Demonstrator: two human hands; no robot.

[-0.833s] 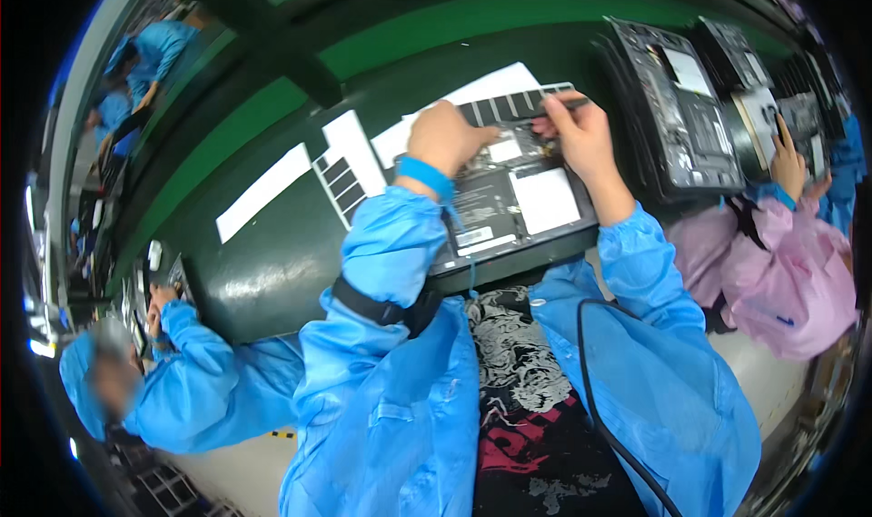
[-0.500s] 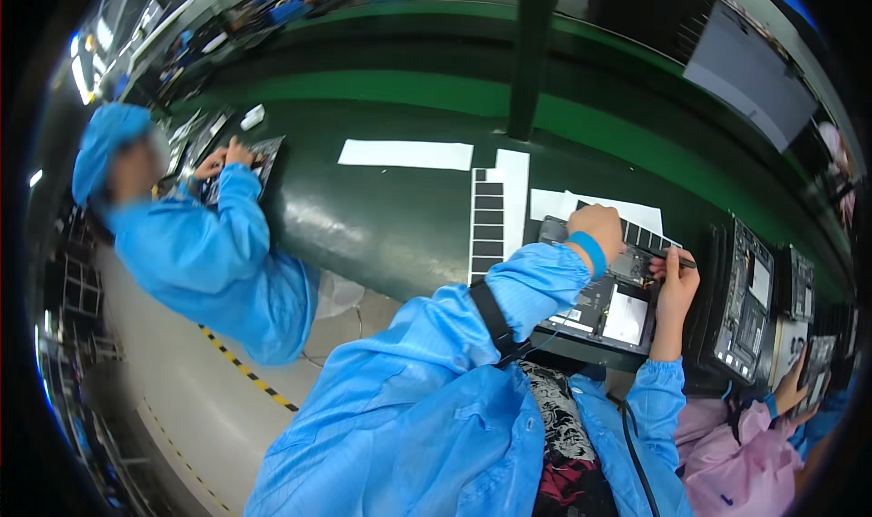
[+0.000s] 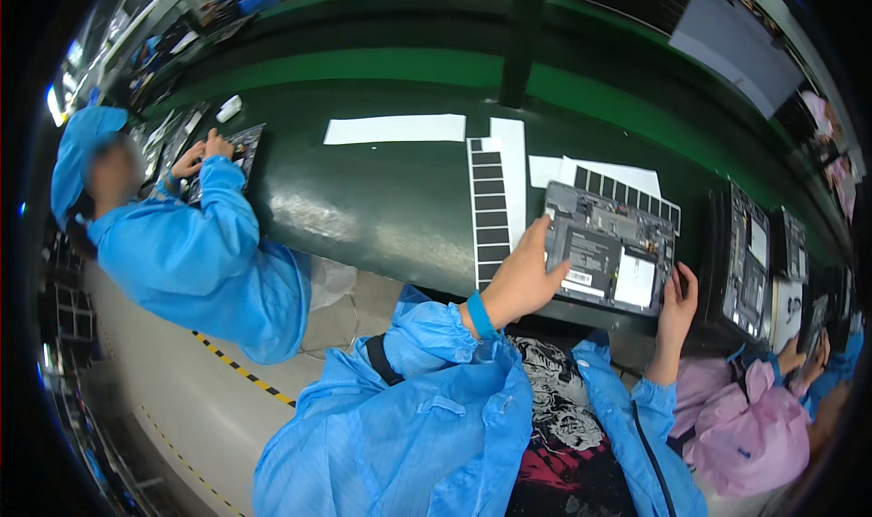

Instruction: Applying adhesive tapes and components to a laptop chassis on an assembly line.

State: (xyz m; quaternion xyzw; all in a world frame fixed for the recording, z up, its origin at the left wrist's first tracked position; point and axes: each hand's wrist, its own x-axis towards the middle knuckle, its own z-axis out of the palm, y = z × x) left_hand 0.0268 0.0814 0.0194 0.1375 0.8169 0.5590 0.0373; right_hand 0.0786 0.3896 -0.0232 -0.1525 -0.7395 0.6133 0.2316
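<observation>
An opened laptop base (image 3: 595, 244) lies tilted over the near table edge, its inside facing up. A dark battery pack (image 3: 586, 255) and a white rectangular part (image 3: 634, 279) show in it, with circuit boards along the far side. My left hand (image 3: 527, 272) grips its left edge, thumb over the top by the battery. Beside the right edge, my right hand (image 3: 677, 303) has its fingers curled round the near right corner. Whether a small dark tool is also between those fingers, I cannot make out.
White sheets with black rectangular stickers (image 3: 489, 210) lie left of and behind the laptop base. A blank white strip (image 3: 395, 129) is farther left. Stacked laptop bases (image 3: 747, 263) stand right. Co-workers in blue (image 3: 182, 235) and pink (image 3: 749, 422) sit either side. A green post (image 3: 524, 44) rises behind.
My left hand has drawn back from over the boards to the base's left edge. My right hand, which held a dark slim tool over the boards, has dropped to the right edge.
</observation>
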